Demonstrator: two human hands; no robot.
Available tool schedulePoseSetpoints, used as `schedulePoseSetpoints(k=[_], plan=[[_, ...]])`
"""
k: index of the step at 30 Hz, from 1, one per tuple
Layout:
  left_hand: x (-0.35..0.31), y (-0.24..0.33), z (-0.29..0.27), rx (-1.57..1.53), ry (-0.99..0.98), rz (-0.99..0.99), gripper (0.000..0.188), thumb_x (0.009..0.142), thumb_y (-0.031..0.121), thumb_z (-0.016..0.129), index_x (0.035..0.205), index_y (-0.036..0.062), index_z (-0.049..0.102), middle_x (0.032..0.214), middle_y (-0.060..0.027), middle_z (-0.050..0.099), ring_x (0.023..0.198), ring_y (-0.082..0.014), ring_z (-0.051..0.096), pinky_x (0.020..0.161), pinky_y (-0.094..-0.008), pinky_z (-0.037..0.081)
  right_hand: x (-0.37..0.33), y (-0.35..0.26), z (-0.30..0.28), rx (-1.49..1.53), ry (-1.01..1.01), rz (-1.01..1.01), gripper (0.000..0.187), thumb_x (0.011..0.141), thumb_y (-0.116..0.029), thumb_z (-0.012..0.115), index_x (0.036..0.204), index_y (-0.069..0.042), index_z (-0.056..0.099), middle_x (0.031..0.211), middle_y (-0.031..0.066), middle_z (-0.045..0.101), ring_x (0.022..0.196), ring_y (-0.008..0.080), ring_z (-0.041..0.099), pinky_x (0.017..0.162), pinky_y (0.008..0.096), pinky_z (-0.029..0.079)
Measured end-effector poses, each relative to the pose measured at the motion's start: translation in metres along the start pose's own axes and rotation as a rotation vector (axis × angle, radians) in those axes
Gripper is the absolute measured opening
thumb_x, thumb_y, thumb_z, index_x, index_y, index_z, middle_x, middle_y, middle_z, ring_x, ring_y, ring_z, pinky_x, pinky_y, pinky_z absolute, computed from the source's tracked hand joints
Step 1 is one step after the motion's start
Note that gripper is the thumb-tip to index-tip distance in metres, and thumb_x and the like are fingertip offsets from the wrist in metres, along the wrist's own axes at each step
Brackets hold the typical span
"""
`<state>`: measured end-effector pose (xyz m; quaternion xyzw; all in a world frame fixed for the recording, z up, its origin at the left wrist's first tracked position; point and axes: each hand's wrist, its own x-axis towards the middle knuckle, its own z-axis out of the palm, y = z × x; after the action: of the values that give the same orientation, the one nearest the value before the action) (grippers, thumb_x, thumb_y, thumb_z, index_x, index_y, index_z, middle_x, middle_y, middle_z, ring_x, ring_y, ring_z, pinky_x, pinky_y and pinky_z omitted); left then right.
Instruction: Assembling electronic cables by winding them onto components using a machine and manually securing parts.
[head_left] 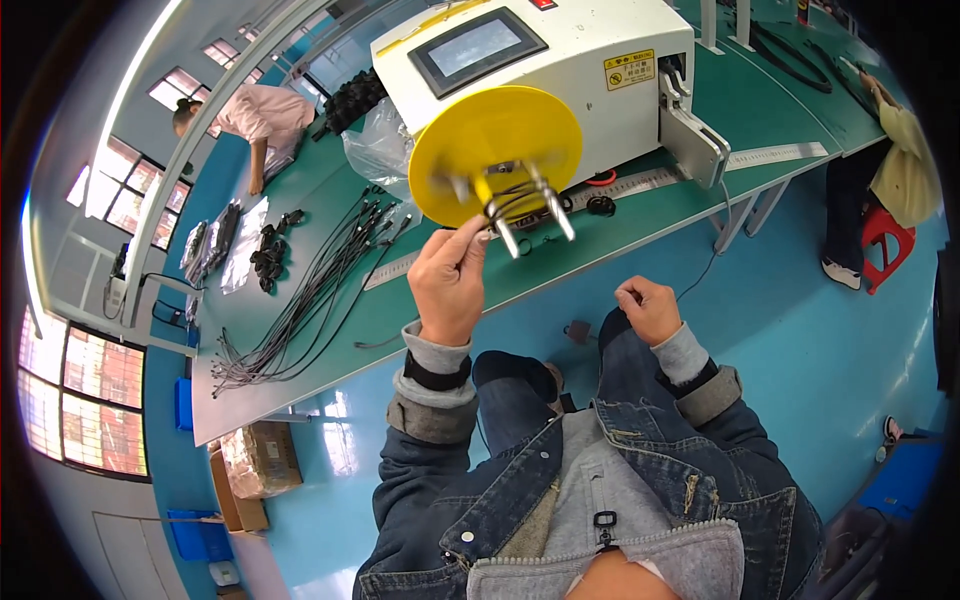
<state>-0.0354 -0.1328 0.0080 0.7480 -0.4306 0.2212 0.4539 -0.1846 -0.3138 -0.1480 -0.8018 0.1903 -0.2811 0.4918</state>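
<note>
A white winding machine point(600, 110) with a yellow disc point(440, 150) stands in front of me on the table. Metal prongs point(549, 200) stick out from the disc and look smeared by motion. Loops of black cable point(515, 203) lie around the prongs. My left hand point(447, 285) is closed in a pinch at the disc's lower edge, with the end of the black cable at its fingertips. My right hand point(650, 308) hangs in front of the table's near edge, its fingers curled closed, and nothing shows in them.
Long dark cables point(310, 285) lie bundled on the green table point(330, 205) at left. A metal ruler point(640, 183) runs along its near side. A person point(265, 115) leans over the far left; another sits at far right by a red stool point(888, 245). A cardboard box point(235, 490) stands below left.
</note>
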Motion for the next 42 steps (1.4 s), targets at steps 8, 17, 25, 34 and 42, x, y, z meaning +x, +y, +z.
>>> schedulePoseSetpoints(k=[8,17,25,34,42], plan=[[-0.020,-0.004,0.019,-0.250,0.136,-0.161,0.017,0.077,0.003,0.064,0.094,0.0001,0.065,0.072,-0.0085,0.057,0.063,-0.0140,0.053,0.057,-0.0243,0.042,0.000,0.000,0.004,0.051,-0.042,0.063,0.011,0.076,-0.012,0.060,0.075,-0.001,0.060,0.060,0.0111,0.058,0.052,0.0194,0.057,0.049,0.0294,0.044],[0.006,0.022,0.038,-0.099,0.147,0.108,0.016,0.073,-0.001,0.066,0.088,-0.0004,0.065,0.076,-0.0101,0.059,0.067,-0.0190,0.056,0.060,-0.0262,0.044,0.029,-0.051,-0.005,0.208,-0.008,-0.084,0.009,0.079,-0.007,0.058,0.077,0.002,0.059,0.060,0.0045,0.058,0.053,0.0075,0.052,0.048,0.0211,0.041],[0.007,0.031,0.050,0.016,0.086,0.150,0.015,0.070,0.000,0.064,0.084,-0.0001,0.062,0.089,-0.0145,0.056,0.085,-0.0277,0.052,0.073,-0.0332,0.042,0.065,-0.103,-0.002,0.166,0.096,-0.421,0.031,0.073,-0.012,0.069,0.098,0.000,0.054,0.087,0.0110,0.058,0.069,0.0128,0.055,0.055,0.0238,0.045],[0.010,0.003,0.047,0.461,-0.190,0.247,0.052,0.078,0.013,0.049,0.121,-0.0129,0.032,0.112,-0.0308,0.040,0.110,-0.0433,0.037,0.093,-0.0421,0.031,0.101,-0.091,0.018,0.072,0.032,-0.536,0.084,0.066,-0.024,0.074,0.129,0.005,0.027,0.119,0.0244,0.042,0.105,0.0322,0.048,0.086,0.0358,0.043],[0.016,0.024,0.044,0.262,-0.204,0.060,0.053,0.081,0.013,0.046,0.121,-0.0163,0.030,0.109,-0.0327,0.042,0.100,-0.0443,0.042,0.088,-0.0447,0.034,0.103,-0.082,0.039,0.504,-0.101,-0.419,0.076,0.071,-0.016,0.068,0.130,0.004,0.025,0.117,0.0249,0.045,0.105,0.0286,0.050,0.086,0.0333,0.044]])
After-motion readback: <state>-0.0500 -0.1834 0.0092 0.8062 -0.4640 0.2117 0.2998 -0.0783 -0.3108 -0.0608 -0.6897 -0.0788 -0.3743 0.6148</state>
